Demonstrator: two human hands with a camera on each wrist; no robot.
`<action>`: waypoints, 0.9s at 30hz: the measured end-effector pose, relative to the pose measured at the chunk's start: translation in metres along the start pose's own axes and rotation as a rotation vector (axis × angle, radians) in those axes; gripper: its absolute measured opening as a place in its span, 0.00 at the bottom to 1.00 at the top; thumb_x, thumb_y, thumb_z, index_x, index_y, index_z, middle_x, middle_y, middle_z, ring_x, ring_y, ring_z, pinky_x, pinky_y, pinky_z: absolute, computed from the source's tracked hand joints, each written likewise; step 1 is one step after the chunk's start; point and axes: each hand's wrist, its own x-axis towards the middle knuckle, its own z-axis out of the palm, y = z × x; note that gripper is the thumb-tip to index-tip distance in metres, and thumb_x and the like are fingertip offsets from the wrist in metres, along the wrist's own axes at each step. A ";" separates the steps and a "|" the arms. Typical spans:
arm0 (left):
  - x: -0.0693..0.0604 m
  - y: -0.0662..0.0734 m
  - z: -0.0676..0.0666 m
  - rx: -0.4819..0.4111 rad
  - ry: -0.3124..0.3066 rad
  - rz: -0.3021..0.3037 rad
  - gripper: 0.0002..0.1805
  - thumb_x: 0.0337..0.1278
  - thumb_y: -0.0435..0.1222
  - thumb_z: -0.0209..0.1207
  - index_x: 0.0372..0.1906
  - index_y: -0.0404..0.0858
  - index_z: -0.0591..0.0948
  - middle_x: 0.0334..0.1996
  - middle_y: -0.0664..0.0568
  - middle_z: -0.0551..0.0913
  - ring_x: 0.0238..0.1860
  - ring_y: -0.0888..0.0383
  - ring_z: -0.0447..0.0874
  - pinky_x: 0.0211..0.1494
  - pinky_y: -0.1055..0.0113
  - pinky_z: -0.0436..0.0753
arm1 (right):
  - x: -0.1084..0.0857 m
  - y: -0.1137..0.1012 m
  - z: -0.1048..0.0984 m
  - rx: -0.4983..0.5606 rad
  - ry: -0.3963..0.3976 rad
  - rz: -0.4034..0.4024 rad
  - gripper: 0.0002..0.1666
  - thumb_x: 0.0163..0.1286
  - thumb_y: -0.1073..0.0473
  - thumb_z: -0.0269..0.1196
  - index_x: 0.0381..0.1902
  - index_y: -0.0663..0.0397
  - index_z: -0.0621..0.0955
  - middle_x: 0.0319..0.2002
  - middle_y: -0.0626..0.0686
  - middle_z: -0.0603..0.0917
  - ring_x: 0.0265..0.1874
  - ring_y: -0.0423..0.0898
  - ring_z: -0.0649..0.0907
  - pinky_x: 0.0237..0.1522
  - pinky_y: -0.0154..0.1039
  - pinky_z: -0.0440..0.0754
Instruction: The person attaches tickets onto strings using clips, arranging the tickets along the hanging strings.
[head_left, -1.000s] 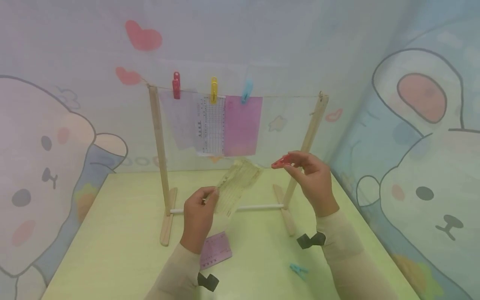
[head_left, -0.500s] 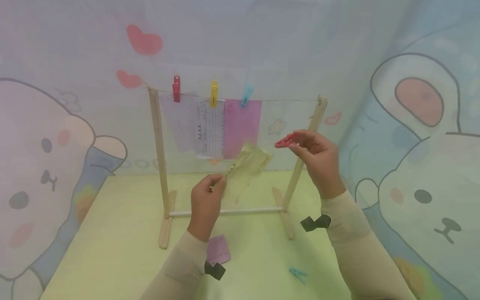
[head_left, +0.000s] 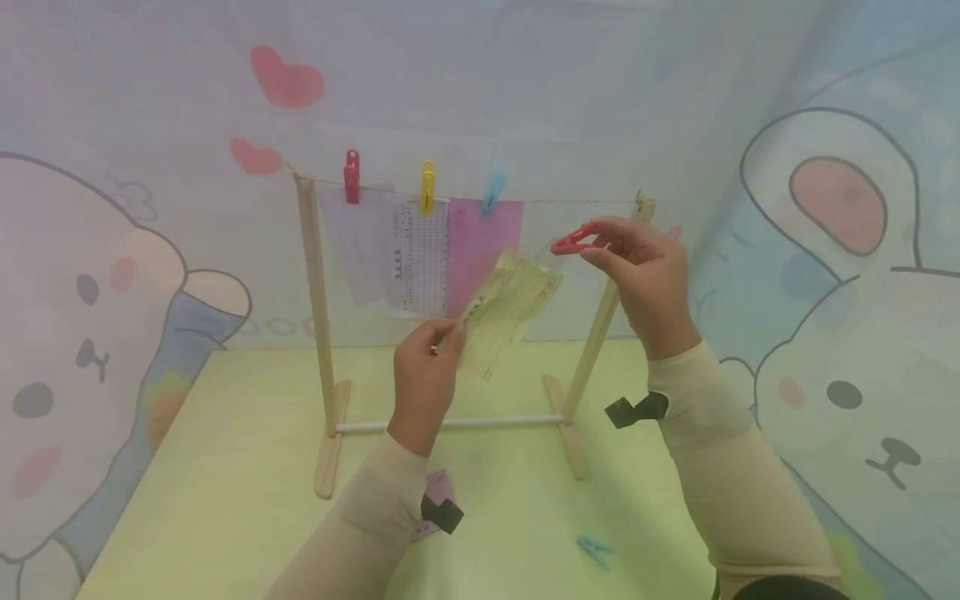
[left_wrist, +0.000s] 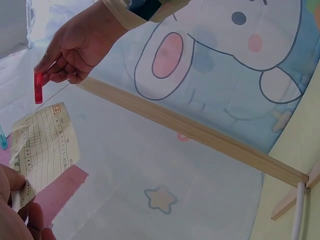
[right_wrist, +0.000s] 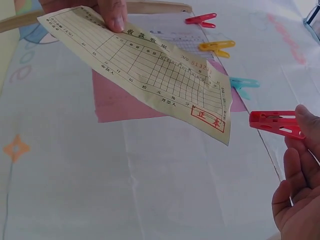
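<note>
In the head view, a stretch of line (head_left: 558, 201) is left between the hung blue clip (head_left: 493, 193) and the right post (head_left: 598, 346). Below the blue clip, the pink sheet (head_left: 476, 237) is partly covered by the yellow slip (head_left: 512, 304), and a teal clip (head_left: 595, 550) is seen on the table (head_left: 232, 492). The slip is pinched by the left hand (head_left: 427, 371); the red clip (head_left: 572, 241) is pinched in the right hand (head_left: 647, 279), near the slip's upper corner.

In the left wrist view, the right post is seen slanting below the right hand. The slip is gripped at its lower end, its upper edge turned toward the red clip.

In the right wrist view, the line is passed behind the red clip. The slip's stamped end is held apart from it, the left thumb laid on the opposite end.
</note>
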 end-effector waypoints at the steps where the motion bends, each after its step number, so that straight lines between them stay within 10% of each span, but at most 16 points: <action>1: 0.002 0.002 0.001 -0.003 0.003 0.001 0.08 0.69 0.39 0.65 0.43 0.39 0.89 0.42 0.53 0.90 0.39 0.57 0.82 0.43 0.61 0.79 | 0.003 -0.002 0.000 0.005 -0.003 -0.007 0.15 0.62 0.72 0.74 0.48 0.64 0.89 0.37 0.52 0.89 0.34 0.49 0.82 0.46 0.34 0.80; 9: 0.017 0.018 0.009 -0.029 0.008 -0.026 0.10 0.69 0.39 0.65 0.45 0.36 0.88 0.42 0.49 0.90 0.34 0.56 0.80 0.36 0.65 0.79 | 0.026 -0.024 0.009 0.116 -0.053 -0.050 0.13 0.63 0.77 0.69 0.46 0.76 0.85 0.38 0.65 0.90 0.42 0.54 0.89 0.50 0.40 0.84; 14: 0.024 0.024 0.015 -0.074 0.001 -0.052 0.10 0.69 0.38 0.64 0.46 0.35 0.88 0.44 0.48 0.90 0.45 0.56 0.84 0.51 0.61 0.83 | 0.034 -0.039 0.017 0.148 -0.083 -0.050 0.10 0.65 0.77 0.67 0.45 0.78 0.85 0.39 0.71 0.88 0.39 0.60 0.90 0.55 0.46 0.84; 27: 0.028 0.040 0.033 -0.198 -0.021 -0.203 0.09 0.69 0.37 0.64 0.47 0.36 0.87 0.45 0.50 0.88 0.47 0.55 0.86 0.51 0.60 0.86 | 0.057 -0.029 0.015 0.031 -0.002 0.006 0.04 0.64 0.74 0.71 0.35 0.73 0.86 0.35 0.60 0.91 0.40 0.53 0.90 0.55 0.43 0.84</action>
